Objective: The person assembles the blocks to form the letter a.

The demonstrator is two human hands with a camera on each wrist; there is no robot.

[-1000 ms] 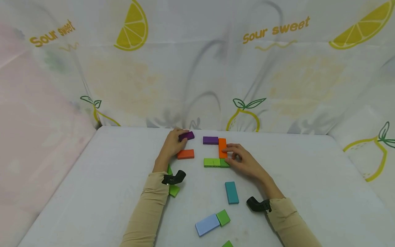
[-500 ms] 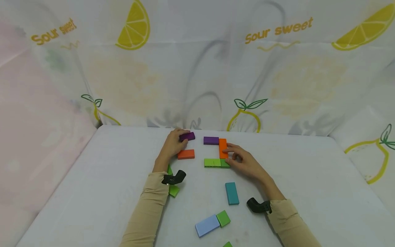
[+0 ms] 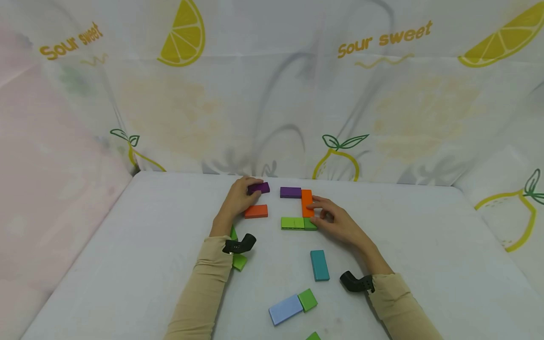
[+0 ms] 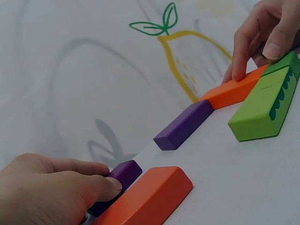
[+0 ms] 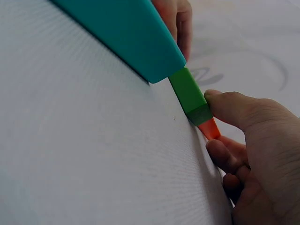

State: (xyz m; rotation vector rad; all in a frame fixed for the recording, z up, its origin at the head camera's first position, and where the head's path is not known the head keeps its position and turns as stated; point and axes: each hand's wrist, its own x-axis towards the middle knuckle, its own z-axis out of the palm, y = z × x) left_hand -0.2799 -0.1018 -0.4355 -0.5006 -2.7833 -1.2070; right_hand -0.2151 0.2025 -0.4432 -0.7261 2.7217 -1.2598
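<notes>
We wear tan sleeves (image 3: 199, 288), creased along their length, and a curved black wrist camera (image 3: 246, 243) at each end.

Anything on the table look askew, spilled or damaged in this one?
Nothing looks spilled or damaged. Mildly askew: toward the near side of the table, the light blue block and the small green block beside it lie slanted, whereas the orange block and light green block farther back sit squarely.
</notes>
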